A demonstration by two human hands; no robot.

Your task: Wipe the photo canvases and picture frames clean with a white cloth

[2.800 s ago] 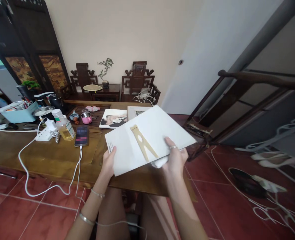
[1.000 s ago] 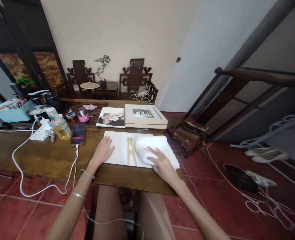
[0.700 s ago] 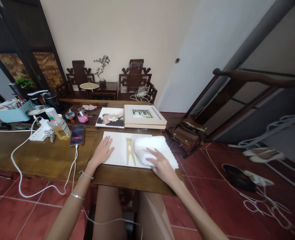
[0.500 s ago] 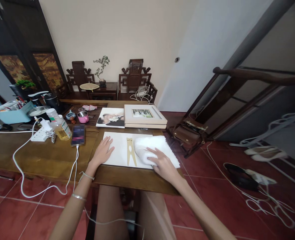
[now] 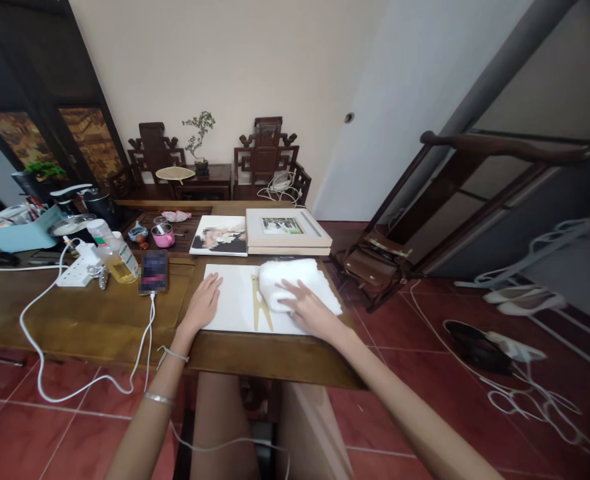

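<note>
A white board point(image 5: 235, 300) lies flat near the front edge of the wooden table point(image 5: 99, 313). A pale wooden forked stand piece point(image 5: 259, 308) lies on its back face. My left hand point(image 5: 202, 303) rests flat on the board's left edge, fingers spread. Pressing down on a white cloth point(image 5: 287, 283) spread over the board's right half is my right hand point(image 5: 307, 310), fingers stretched out on the cloth.
Behind the board lie a photo print point(image 5: 219, 235) and a stacked framed picture point(image 5: 287, 230). A phone point(image 5: 153, 271) on a white cable, an oil bottle point(image 5: 115, 253), a power strip point(image 5: 77, 270) and a pink pot point(image 5: 163, 235) stand to the left. A brown bag point(image 5: 375, 263) hangs by the table's right end.
The board, held up in both hands earlier, now lies flat on the table. My right hand has slid the cloth left and a little away across it; my left hand has stayed put.
</note>
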